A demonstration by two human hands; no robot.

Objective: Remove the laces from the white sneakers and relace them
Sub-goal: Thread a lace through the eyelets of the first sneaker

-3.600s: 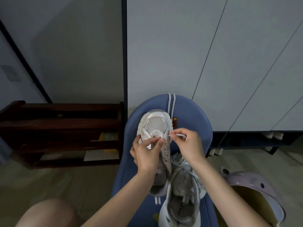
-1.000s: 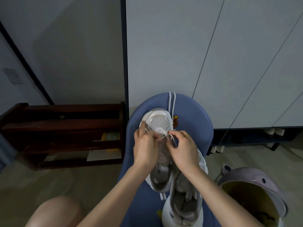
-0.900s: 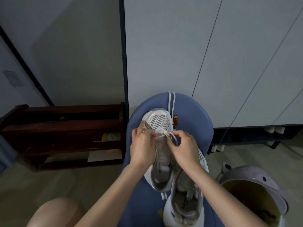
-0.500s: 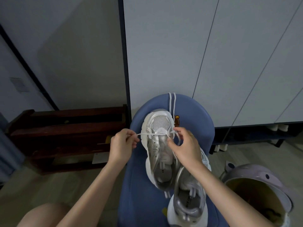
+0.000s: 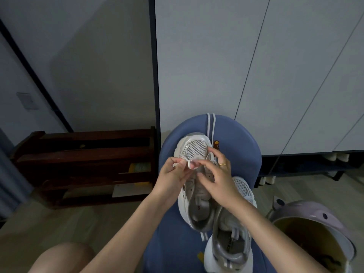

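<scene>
Two white sneakers lie on a blue stool. The far sneaker points away from me, its mesh toe showing above my fingers. The near sneaker sits lower right, partly under my right forearm. My left hand pinches a white lace at the sneaker's lower eyelets, where the lace forms a small loop. My right hand, wearing a ring, hovers over the tongue with fingers spread, its fingertips meeting the loop. The eyelets under my hands are hidden.
A dark wooden shoe rack stands to the left against the wall. A lilac bin with an open top sits at the lower right. White cabinet doors rise behind the stool. My bare knee is at the bottom left.
My left hand, which had pulled the lace out to the left, has come back to the shoe. The lace is now slack in a small loop between both hands.
</scene>
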